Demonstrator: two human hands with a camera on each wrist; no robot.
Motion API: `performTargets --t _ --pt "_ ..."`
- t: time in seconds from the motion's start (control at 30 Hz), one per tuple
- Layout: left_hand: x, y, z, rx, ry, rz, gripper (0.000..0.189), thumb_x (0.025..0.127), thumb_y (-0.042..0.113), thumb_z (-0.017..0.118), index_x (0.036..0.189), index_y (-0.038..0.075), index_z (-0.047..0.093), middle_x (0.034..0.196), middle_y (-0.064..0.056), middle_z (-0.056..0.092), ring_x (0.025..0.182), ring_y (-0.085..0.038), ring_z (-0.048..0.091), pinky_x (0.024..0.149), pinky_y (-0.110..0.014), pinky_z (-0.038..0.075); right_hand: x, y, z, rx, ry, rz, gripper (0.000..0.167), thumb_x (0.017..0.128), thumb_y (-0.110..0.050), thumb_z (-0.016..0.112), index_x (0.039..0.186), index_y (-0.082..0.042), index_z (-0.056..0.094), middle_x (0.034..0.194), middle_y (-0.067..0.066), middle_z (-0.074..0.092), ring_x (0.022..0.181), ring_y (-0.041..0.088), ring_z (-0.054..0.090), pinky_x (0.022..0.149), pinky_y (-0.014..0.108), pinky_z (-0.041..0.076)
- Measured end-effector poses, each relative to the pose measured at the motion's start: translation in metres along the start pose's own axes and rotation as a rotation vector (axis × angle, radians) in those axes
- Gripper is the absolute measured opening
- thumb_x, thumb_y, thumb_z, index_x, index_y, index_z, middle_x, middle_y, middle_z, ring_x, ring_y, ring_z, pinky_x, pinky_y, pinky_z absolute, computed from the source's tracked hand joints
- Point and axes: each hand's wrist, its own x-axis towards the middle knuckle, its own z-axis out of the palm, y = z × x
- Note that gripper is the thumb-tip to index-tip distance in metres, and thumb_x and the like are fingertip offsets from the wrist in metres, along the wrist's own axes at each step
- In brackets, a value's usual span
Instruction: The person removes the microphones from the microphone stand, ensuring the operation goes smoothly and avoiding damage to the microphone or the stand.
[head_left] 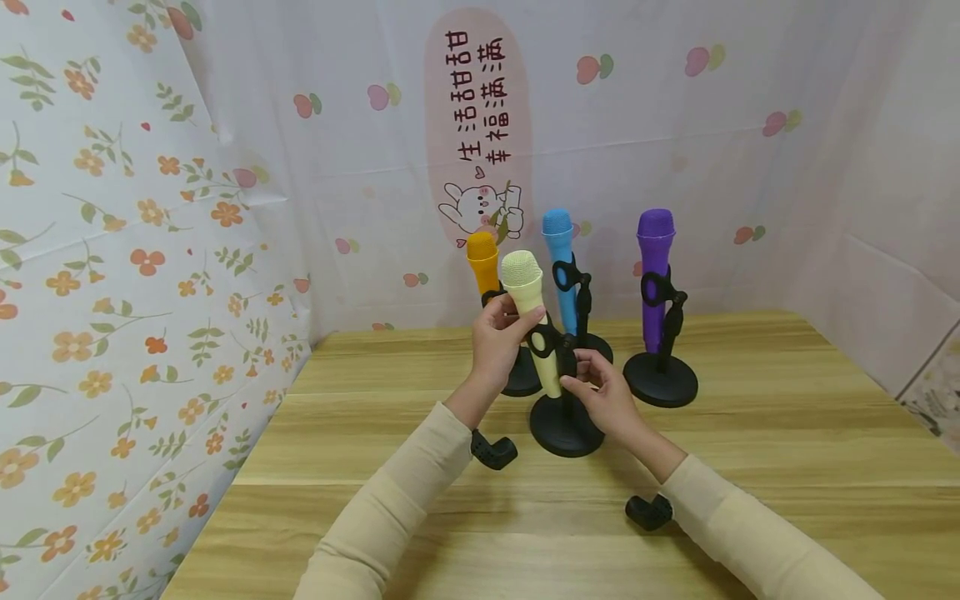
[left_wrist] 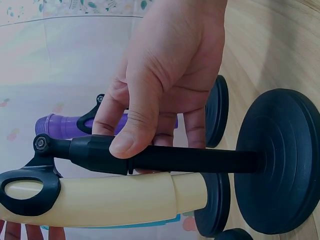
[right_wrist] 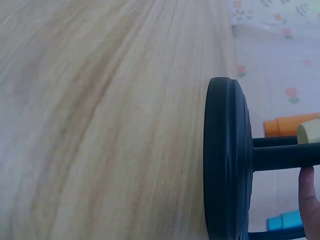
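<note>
Front stand (head_left: 570, 437), black, on wooden table (head_left: 375, 400): right hand (head_left: 607, 403) gripping its pole, cream microphone (head_left: 529, 293) tilted in its clip, left hand (head_left: 493, 343) gripping that microphone below the head. Beyond the front stand, each on a black stand: purple microphone (head_left: 654, 250), right; orange microphone (head_left: 486, 271), left; blue microphone (head_left: 558, 250), directly behind; farthest, printed cloth (head_left: 360, 167).

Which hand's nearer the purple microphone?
Right. The right hand is left of the purple microphone and nearer the camera, fingers gripping the front black stand; the left hand is farther left, holding the pale-yellow microphone.
</note>
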Motion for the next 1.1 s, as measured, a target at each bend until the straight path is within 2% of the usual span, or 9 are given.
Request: performTargets --t 0.17,0.57,1.1 --pt "0.001 0.001 -0.001 -0.013 -0.009 -0.001 0.034 0.086 0.019 0.077 0.115 0.007 0.064 0.103 -0.006 0.064 0.085 -0.019 0.061 0.077 -0.034 0.056 0.000 0.003 0.000 0.011 0.005 -0.032 0.032 0.090 -0.003 0.069 0.119 0.002 0.057 0.095 0.011 0.059 0.085 0.013 0.057 0.075 0.021 0.048" --pt "0.003 0.006 -0.003 0.014 -0.012 -0.024 0.035 0.085 0.023 0.077 0.115 0.008 0.065 0.104 -0.005 0.064 0.086 -0.018 0.059 0.073 -0.029 0.053 0.000 0.002 0.000 0.008 0.009 -0.008 0.031 0.090 -0.004 0.069 0.118 0.002 0.058 0.094 0.014 0.061 0.086 0.016 0.058 0.078 0.023 0.047" --pt "0.007 0.011 -0.004 -0.011 -0.008 -0.040 0.034 0.085 0.021 0.077 0.114 0.006 0.066 0.102 -0.005 0.063 0.084 -0.016 0.057 0.069 -0.026 0.049 -0.001 -0.001 0.000 0.013 0.005 0.001 0.034 0.090 -0.006 0.070 0.121 0.002 0.057 0.096 0.016 0.061 0.089 0.019 0.058 0.078 0.025 0.046"
